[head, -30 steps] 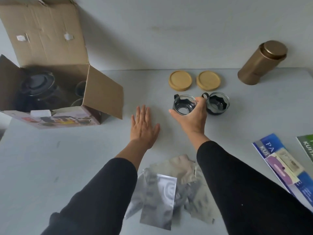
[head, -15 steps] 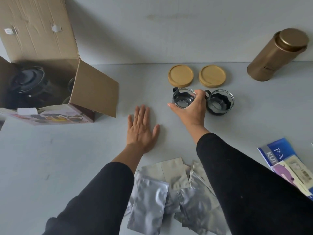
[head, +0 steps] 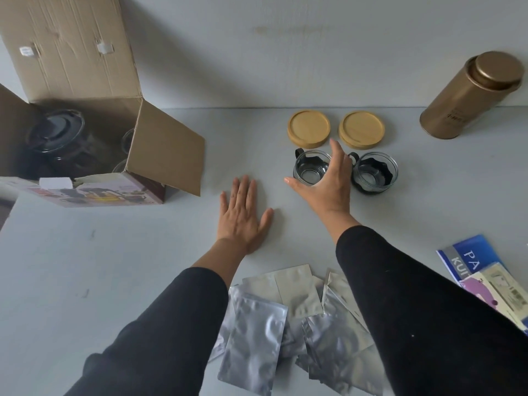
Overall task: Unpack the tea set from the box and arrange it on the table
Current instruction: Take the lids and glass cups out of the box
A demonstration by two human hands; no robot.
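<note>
While left hand [head: 243, 212] lies flat | right hand [head: 328, 181] spread over cup [head: 310, 170]

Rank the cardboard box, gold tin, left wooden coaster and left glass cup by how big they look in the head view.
1. Cardboard box, by far the largest.
2. Gold tin.
3. Left wooden coaster and left glass cup: they look about alike, and the right hand partly hides the cup, so no ranking.

Brown cardboard box [head: 85, 67], pale wooden coasters [head: 308, 128], gold tin [head: 468, 98], silver foil pouches [head: 254, 338], blue-and-purple leaflets [head: 471, 258], grey worktop [head: 85, 267].
</note>
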